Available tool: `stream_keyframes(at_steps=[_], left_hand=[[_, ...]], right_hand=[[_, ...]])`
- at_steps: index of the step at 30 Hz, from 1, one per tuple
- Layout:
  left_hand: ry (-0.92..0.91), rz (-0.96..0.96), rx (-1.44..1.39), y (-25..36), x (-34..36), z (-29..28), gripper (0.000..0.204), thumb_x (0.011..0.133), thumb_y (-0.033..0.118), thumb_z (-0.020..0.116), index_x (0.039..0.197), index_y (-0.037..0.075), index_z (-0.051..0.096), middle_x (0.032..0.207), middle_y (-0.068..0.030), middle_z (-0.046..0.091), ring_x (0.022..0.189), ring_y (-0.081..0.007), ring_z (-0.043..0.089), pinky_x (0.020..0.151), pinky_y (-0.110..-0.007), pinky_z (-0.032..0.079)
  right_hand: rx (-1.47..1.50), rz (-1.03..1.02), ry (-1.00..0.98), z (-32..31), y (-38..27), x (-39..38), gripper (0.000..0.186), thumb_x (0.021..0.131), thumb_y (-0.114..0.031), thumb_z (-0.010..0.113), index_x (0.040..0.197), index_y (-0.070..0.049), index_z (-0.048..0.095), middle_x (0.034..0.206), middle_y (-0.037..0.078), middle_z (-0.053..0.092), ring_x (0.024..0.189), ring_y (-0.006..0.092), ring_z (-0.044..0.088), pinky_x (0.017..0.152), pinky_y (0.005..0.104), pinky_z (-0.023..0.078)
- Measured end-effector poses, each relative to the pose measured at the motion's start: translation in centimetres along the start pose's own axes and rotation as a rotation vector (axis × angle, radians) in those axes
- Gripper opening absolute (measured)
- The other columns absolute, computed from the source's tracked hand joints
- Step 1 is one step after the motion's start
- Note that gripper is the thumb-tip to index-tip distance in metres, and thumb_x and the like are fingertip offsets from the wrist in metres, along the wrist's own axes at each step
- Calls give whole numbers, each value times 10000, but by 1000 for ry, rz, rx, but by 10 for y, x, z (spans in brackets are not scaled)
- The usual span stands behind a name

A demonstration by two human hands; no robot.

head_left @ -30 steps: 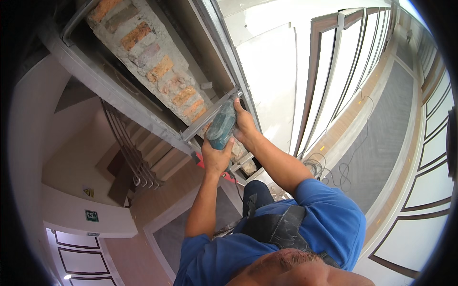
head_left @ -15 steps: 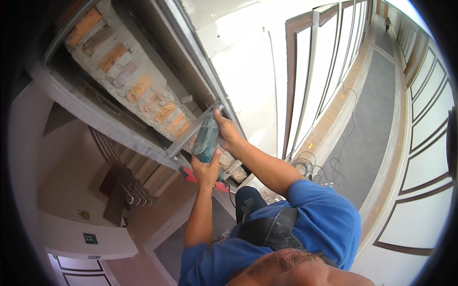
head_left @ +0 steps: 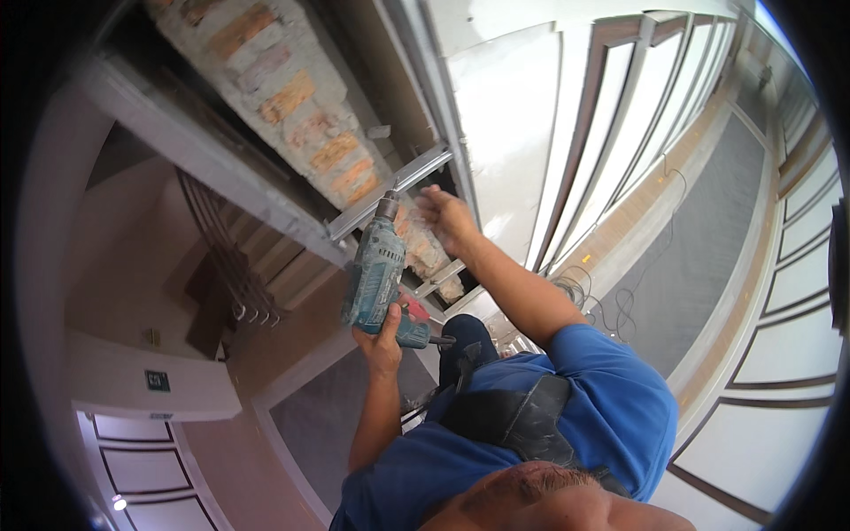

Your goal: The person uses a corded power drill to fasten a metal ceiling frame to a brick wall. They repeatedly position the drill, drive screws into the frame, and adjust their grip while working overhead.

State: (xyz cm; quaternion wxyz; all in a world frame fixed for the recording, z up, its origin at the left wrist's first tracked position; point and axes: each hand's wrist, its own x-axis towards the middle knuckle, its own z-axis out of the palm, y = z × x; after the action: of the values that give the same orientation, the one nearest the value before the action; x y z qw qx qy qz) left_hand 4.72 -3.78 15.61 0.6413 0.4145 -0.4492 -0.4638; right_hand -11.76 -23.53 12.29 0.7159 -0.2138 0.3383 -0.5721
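Observation:
My left hand (head_left: 381, 350) is closed around the handle of a dusty teal power drill (head_left: 376, 274). The drill points away from me, its chuck and bit up at a metal channel crosspiece (head_left: 379, 200); whether the bit touches the metal I cannot tell. My right hand (head_left: 450, 221) is off the tool, fingers stretched out and apart, just below the crosspiece's right end. This crosspiece spans an opening in the wall frame, in front of a strip of rough brick and mortar (head_left: 310, 128). Behind the drill a red object (head_left: 413, 307) shows in part.
A second short metal crosspiece (head_left: 439, 278) sits lower in the frame. Coiled cable (head_left: 575, 292) lies on the corridor floor to the right, beside white panels with dark trim (head_left: 611, 133). Several hooked rods (head_left: 217, 239) hang on the left.
My right hand has let go of the drill and opened. The drill has come back from the crosspiece's right end toward its middle, now in my left hand alone. My view has shifted slightly.

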Motion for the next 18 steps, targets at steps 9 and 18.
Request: stream_keyframes(at_steps=[9, 18], left_hand=[[65, 30, 44, -3, -23, -23, 395, 939, 39, 667, 1315, -17, 562, 1151, -158, 687, 989, -242, 717, 692, -360, 614], [89, 28, 13, -11, -24, -15, 328, 926, 0, 706, 1244, -41, 635, 1123, -136, 724, 966, -204, 731, 788, -322, 606]], right_hand=[[-39, -274, 327, -18, -17, 42, 314, 998, -237, 690, 1193, 3, 637, 1022, 103, 682, 815, 205, 679, 665, 332, 572], [-1396, -1109, 500, -23, -47, 40, 162, 946, -199, 687, 1018, -61, 731, 885, 137, 697, 741, 326, 694, 668, 420, 557]])
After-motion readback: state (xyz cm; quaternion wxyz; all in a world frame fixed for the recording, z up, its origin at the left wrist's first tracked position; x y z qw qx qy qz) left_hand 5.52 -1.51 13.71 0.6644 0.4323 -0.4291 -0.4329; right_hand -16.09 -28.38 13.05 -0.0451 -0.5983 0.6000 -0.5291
